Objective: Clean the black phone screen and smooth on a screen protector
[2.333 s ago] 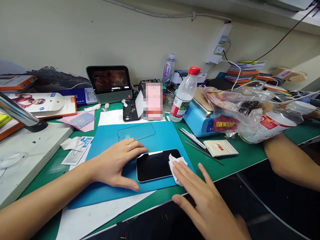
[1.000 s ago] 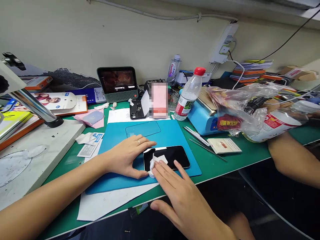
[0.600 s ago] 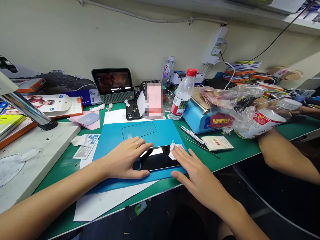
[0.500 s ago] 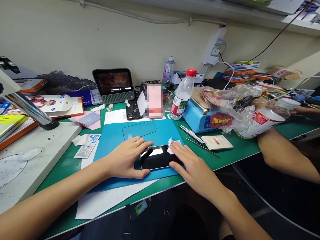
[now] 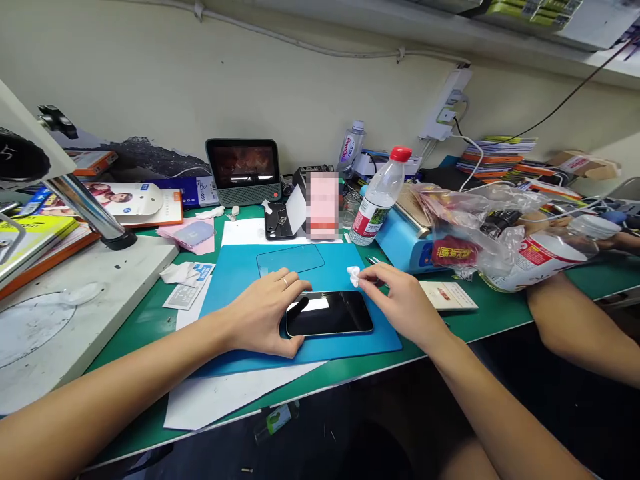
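A black-screened smartphone [image 5: 333, 315] lies flat on a blue mat [image 5: 335, 263]. My left hand [image 5: 267, 312] is braced around the phone's left end, thumb at the near edge and fingers at the far edge. A crumpled white tissue [image 5: 354, 275] is pinched between the thumb and fingers of my right hand [image 5: 400, 297], just above the mat beyond the phone's right end. Behind the phone, a clear screen protector with a black outline [image 5: 291, 258] rests on the mat.
At the right stand a red-capped bottle [image 5: 379, 200], a blue scale [image 5: 407, 233], a cigarette pack [image 5: 450, 296] and another person's arm [image 5: 575, 307]. A microscope stand [image 5: 103, 213] fills the left. A small smart display [image 5: 243, 170] is at the back.
My right hand has lifted off the phone's right end and moved right, with the tissue bunched in its fingertips. My left hand stays at the phone. The view has shifted slightly.
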Tool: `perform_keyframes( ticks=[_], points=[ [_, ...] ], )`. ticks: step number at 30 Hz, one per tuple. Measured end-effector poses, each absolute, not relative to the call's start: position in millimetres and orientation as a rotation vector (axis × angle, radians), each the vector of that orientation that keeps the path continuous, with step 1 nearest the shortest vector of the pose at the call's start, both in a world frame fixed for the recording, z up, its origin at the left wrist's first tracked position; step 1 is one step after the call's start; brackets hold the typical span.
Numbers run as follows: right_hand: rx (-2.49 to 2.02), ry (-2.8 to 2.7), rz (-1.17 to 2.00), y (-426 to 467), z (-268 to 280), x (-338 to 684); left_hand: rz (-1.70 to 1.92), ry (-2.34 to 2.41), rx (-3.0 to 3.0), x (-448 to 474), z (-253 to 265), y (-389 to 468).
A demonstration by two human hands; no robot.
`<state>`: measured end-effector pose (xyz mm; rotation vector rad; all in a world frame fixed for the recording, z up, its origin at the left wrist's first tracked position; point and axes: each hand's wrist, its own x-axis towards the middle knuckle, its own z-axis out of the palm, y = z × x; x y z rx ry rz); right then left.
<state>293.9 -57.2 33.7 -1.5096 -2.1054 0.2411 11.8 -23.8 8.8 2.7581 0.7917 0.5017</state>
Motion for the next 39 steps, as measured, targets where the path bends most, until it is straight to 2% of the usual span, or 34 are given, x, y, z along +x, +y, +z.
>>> perform_keyframes(
  ticks=[8, 17, 23, 29, 31, 35, 39],
  points=[
    [-1.441, -2.426, 0.235, 7.1, 38.7, 259.4, 0.439, 0.722, 2.828, 9.6, 9.6, -19.6],
    [-1.074, -2.831, 0.458, 75.8, 43.4, 201.9, 0.479, 0.726, 2.847, 7.9, 6.1, -17.7],
    [-1.001, -2.77, 0.448, 75.0, 46.1, 206.2, 0.6, 0.698, 2.83, 9.2, 5.4, -15.9],
    [-1.008, -2.418, 0.463, 42.1, 58.1, 234.9, 0.891, 0.889, 2.716, 5.4, 4.8, -12.2],
    [-0.954, -2.236, 0.624, 24.3, 56.5, 244.8, 0.969, 0.951, 2.62, 4.0, 4.7, -11.7],
    [-0.735, -1.777, 1.175, -8.7, 43.4, 247.7, 0.968, 0.919, 2.549, 4.0, 4.2, -13.5],
    [-0.63, -1.603, 1.347, -27.7, 31.0, 236.6, 0.937, 0.795, 2.574, 5.3, 2.3, -15.8]
  ],
)
